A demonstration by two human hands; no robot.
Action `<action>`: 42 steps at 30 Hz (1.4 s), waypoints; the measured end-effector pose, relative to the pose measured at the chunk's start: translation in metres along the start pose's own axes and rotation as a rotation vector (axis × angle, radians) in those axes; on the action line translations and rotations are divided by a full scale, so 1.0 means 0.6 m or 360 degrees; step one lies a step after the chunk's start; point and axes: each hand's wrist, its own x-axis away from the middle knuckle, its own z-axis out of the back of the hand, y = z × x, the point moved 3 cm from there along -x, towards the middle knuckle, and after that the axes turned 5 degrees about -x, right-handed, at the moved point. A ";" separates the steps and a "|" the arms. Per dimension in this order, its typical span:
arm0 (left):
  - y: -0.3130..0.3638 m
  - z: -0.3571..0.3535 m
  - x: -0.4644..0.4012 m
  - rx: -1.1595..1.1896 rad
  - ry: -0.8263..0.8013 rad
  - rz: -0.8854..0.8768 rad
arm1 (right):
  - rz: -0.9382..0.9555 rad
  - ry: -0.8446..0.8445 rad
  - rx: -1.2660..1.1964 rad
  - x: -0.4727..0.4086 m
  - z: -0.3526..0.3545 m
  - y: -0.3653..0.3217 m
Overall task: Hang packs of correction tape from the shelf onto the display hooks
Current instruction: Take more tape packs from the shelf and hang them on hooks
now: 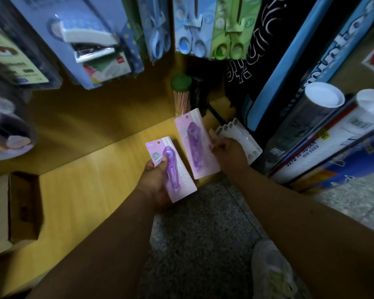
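At the far left, at nine o'clock, one open cardboard box (20, 209) sits on the yellow wooden shelf (91, 169). Above it, at ten to eleven o'clock, hangs one blister-packed stapler (84, 42), and further along the top at twelve o'clock hang three packs of scissors (194, 29), two blue and one green. Just under them, one clear tube with a green lid (181, 93), full of thin sticks, stands at the back of the shelf.

Near the centre, the left hand (154, 180) has its grip clenched around one purple correction tape pack (171, 169), thumb laid across the blister, the card tilted with its hang hole toward eleven o'clock. Just beside it at two o'clock, a second purple pack (195, 143) is pinched at its right edge by the right hand (229, 153). That same grip also holds a fanned stack of white-backed packs (242, 137), about four by their visible top corners, though the exact count is hard to tell. All of these are low over the shelf's front right corner; whether the fanned stack rests on the shelf cannot be told.

At three o'clock, two rolls with white end caps (324, 96) lean among boxed goods. At five o'clock, one pale shoe (272, 270) stands on the speckled floor (203, 234).
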 end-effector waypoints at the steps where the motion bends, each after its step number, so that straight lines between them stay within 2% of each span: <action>1: 0.002 -0.004 0.004 0.0016 -0.0020 0.0018 | -0.0046 -0.0059 -0.0140 0.006 -0.003 -0.006; 5: 0.011 -0.028 0.021 0.0126 -0.0209 0.0047 | -0.0246 -0.0272 -0.0181 0.030 -0.022 -0.006; 7: 0.013 -0.041 0.028 0.0154 -0.0271 0.0003 | -0.0250 -0.0316 -0.0144 0.036 -0.029 -0.001; 13: 0.008 -0.052 0.024 0.0149 -0.0262 -0.0010 | -0.0202 -0.0324 -0.0121 0.038 -0.027 0.004; 15: 0.005 -0.052 0.018 0.0158 -0.0271 0.0001 | -0.0175 -0.0216 -0.0035 0.026 -0.014 0.015; 20: -0.005 -0.045 0.003 0.0160 -0.0256 0.0016 | -0.0021 0.0209 0.0557 0.001 0.040 0.029; 24: -0.014 -0.041 -0.005 0.0169 -0.0236 0.0028 | -0.0204 0.0184 0.0941 -0.035 0.047 0.066; 30: -0.023 -0.039 -0.013 0.0195 -0.0207 0.0054 | -0.0101 0.0272 0.1214 -0.049 0.027 0.073; 42: -0.031 -0.039 -0.006 0.0174 -0.0219 0.0084 | -0.0041 -0.0124 0.1343 -0.041 0.012 0.054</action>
